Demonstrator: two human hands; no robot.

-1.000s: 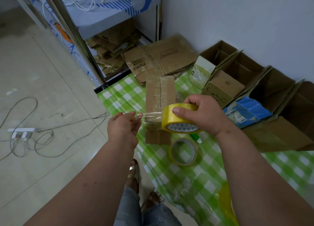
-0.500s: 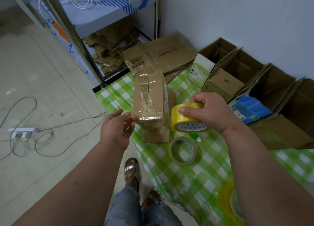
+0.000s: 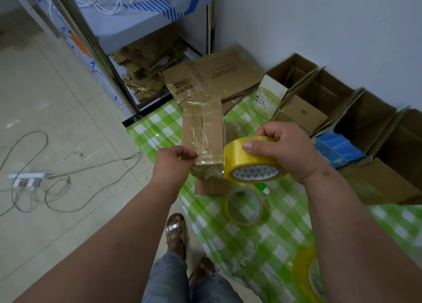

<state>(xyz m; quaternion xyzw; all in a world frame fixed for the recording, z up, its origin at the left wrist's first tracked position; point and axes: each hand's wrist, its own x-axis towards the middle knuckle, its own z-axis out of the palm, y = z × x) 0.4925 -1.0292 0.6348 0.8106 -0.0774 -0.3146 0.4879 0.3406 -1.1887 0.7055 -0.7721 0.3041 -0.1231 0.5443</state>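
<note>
The pale tiled floor (image 3: 57, 86) carries everything here, and over its right part lies a green-and-white checked plastic sheet (image 3: 285, 223), probably spread to keep the packing work off the tiles. Along the white wall a row of open brown cardboard cartons (image 3: 365, 120) stands touching one another and hems in the sheet's far side. A flattened brown cardboard sheet (image 3: 223, 74) lies in the corner by the metal shelf rack (image 3: 91, 40). The free room is to the left, over bare tiles, though loose grey cables (image 3: 68, 172) trail there. The small brown cardboard box wrapped in glossy clear tape (image 3: 205, 134) sits between the hands, over the sheet's near left part (whether its far end rests on the sheet I cannot tell). The left hand (image 3: 171, 165) pinches the box's near left corner with curled fingers, seemingly to steady it against the tape's pull. The right hand (image 3: 287, 150) clasps the yellow-tinted roll of clear packing tape (image 3: 249, 159), thumb across its face, just beside the box's near right corner; I judge this keeps the strip short. A second, thinner tape roll (image 3: 252, 199) lies flat on the sheet just below, apart from both hands.
</note>
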